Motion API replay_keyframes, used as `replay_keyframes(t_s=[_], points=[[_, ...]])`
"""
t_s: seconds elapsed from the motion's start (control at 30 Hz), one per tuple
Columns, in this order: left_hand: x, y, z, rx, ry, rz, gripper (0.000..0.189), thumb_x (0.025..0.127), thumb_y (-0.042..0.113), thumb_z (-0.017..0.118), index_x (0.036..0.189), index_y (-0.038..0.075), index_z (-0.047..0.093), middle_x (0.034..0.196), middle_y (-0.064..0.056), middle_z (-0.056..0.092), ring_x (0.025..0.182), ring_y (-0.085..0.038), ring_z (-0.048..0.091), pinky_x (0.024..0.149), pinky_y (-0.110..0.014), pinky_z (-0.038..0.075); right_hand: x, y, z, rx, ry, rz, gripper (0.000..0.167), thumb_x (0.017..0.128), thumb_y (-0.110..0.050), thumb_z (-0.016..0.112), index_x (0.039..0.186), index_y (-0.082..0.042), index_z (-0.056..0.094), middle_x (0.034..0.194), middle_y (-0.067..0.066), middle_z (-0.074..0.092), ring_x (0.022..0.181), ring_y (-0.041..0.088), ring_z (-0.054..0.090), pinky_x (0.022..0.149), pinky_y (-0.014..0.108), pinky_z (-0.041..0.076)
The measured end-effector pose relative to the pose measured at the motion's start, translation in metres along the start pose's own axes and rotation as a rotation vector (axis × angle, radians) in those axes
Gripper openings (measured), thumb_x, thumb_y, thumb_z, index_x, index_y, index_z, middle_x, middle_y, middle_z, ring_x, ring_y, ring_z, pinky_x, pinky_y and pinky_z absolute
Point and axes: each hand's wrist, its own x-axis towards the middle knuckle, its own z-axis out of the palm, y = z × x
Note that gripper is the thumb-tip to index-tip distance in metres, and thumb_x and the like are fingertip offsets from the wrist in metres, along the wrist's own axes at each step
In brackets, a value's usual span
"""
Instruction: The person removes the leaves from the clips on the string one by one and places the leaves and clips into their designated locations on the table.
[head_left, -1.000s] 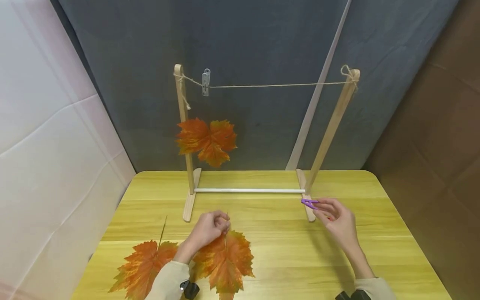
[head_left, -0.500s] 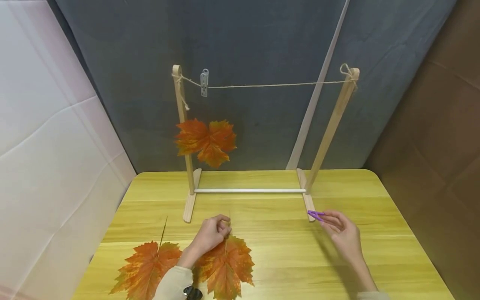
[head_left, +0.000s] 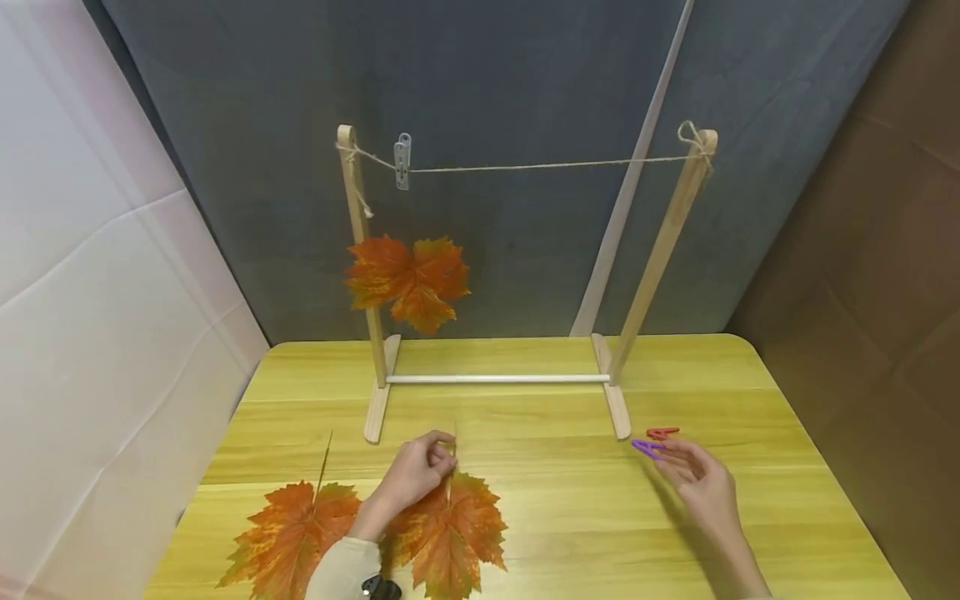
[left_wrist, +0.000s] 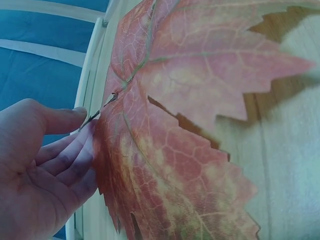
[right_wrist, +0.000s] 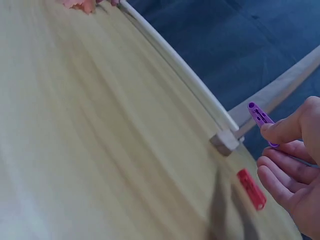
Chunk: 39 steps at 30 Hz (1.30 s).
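My left hand (head_left: 416,471) pinches the thin stem of an orange maple leaf (head_left: 459,533) between thumb and fingers. In the left wrist view that leaf (left_wrist: 165,130) spreads wide beside the fingertips, its blade over the table. My right hand (head_left: 705,487) holds a purple clothespin (head_left: 647,448) by one end, raised above the tabletop. Just beyond those fingers a red clothespin (head_left: 663,432) lies on the table; the right wrist view shows the red clothespin (right_wrist: 251,189) below the hand. A second leaf (head_left: 296,533) lies flat to the left, stem pointing away.
A wooden stand (head_left: 666,250) has a string (head_left: 525,167) tied between its posts. On the string's left part sits a pale clothespin (head_left: 402,162), and a third leaf (head_left: 411,282) hangs under it. A white rod (head_left: 495,379) joins the feet on the yellow table (head_left: 570,533).
My right hand has moved right and toward me with the purple clothespin, and the red clothespin has come into view on the table. The left hand keeps the stem, shifting only slightly.
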Motion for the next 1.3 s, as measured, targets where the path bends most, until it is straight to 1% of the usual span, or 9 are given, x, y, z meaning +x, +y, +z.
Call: replay_keyframes(t_s=[0.07, 0.17, 0.33, 0.47, 0.57, 0.67, 0.83, 1.1, 1.3], points=[[-0.001, 0.000, -0.001, 0.004, 0.002, 0.001, 0.031, 0.093, 0.003, 0.070, 0.123, -0.004, 0.065, 0.087, -0.004, 0.069, 0.075, -0.012, 0.065, 0.065, -0.021, 0.053, -0.002, 0.003, -0.002, -0.029, 0.005, 0.013, 0.036, 0.089, 0.001, 0.073, 0.123, 0.005, 0.063, 0.114, 0.025, 0.072, 0.088, -0.008, 0.066, 0.082, 0.010, 0.053], [-0.002, 0.001, -0.001, 0.028, 0.004, 0.020, 0.030, 0.093, 0.002, 0.070, 0.122, -0.005, 0.064, 0.086, -0.004, 0.069, 0.075, -0.012, 0.064, 0.065, -0.021, 0.053, -0.005, 0.008, -0.003, -0.022, 0.016, 0.032, 0.037, 0.088, 0.003, 0.074, 0.123, 0.005, 0.064, 0.115, 0.026, 0.072, 0.087, -0.007, 0.066, 0.080, 0.010, 0.053], [-0.005, 0.002, -0.001, 0.057, 0.013, 0.045, 0.029, 0.093, 0.001, 0.069, 0.120, -0.006, 0.064, 0.084, -0.003, 0.069, 0.073, -0.011, 0.063, 0.064, -0.021, 0.053, -0.002, 0.022, -0.002, -0.026, 0.074, -0.006, 0.035, 0.084, 0.008, 0.075, 0.118, 0.007, 0.067, 0.109, 0.028, 0.072, 0.083, -0.007, 0.067, 0.077, 0.010, 0.054], [-0.005, 0.003, 0.000, 0.051, 0.025, 0.043, 0.029, 0.092, -0.001, 0.069, 0.120, -0.007, 0.065, 0.084, -0.003, 0.069, 0.073, -0.011, 0.063, 0.065, -0.020, 0.053, 0.001, 0.030, -0.005, -0.109, 0.095, -0.012, 0.031, 0.087, -0.001, 0.077, 0.117, 0.005, 0.069, 0.107, 0.025, 0.074, 0.081, -0.009, 0.065, 0.075, 0.008, 0.053], [-0.006, 0.004, 0.000, 0.044, 0.030, 0.043, 0.029, 0.091, -0.002, 0.068, 0.119, -0.007, 0.065, 0.084, -0.003, 0.068, 0.073, -0.010, 0.063, 0.066, -0.020, 0.054, 0.002, 0.033, -0.008, -0.179, 0.095, 0.005, 0.032, 0.089, -0.010, 0.077, 0.118, 0.002, 0.069, 0.108, 0.021, 0.075, 0.081, -0.011, 0.062, 0.076, 0.006, 0.050], [-0.005, 0.004, 0.000, 0.045, 0.039, 0.043, 0.028, 0.091, -0.002, 0.069, 0.119, -0.007, 0.065, 0.084, -0.002, 0.068, 0.073, -0.010, 0.063, 0.067, -0.020, 0.054, 0.002, 0.032, -0.009, -0.231, 0.097, -0.007, 0.033, 0.089, -0.012, 0.078, 0.118, 0.001, 0.069, 0.108, 0.021, 0.074, 0.081, -0.011, 0.060, 0.075, 0.005, 0.048], [-0.006, 0.004, 0.000, 0.034, 0.052, 0.039, 0.027, 0.092, 0.000, 0.070, 0.118, -0.004, 0.066, 0.084, -0.002, 0.068, 0.074, -0.011, 0.063, 0.067, -0.021, 0.054, 0.001, 0.031, -0.011, -0.287, 0.091, -0.001, 0.032, 0.087, -0.008, 0.078, 0.117, 0.001, 0.070, 0.109, 0.021, 0.073, 0.082, -0.011, 0.056, 0.075, 0.004, 0.047], [-0.007, 0.004, 0.001, 0.012, 0.059, 0.045, 0.026, 0.093, 0.003, 0.070, 0.119, -0.003, 0.067, 0.084, -0.003, 0.069, 0.074, -0.011, 0.065, 0.068, -0.022, 0.054, -0.001, 0.036, -0.011, -0.298, 0.112, -0.009, 0.033, 0.085, -0.002, 0.079, 0.116, 0.002, 0.070, 0.109, 0.022, 0.073, 0.084, -0.007, 0.061, 0.076, 0.001, 0.047], [-0.007, 0.004, -0.002, -0.017, 0.060, 0.040, 0.026, 0.093, 0.002, 0.069, 0.119, -0.003, 0.067, 0.085, -0.003, 0.070, 0.075, -0.011, 0.065, 0.068, -0.021, 0.055, -0.002, 0.038, -0.015, -0.291, 0.109, 0.000, 0.035, 0.085, -0.007, 0.080, 0.118, 0.001, 0.069, 0.112, 0.021, 0.073, 0.085, -0.006, 0.062, 0.076, 0.002, 0.047]])
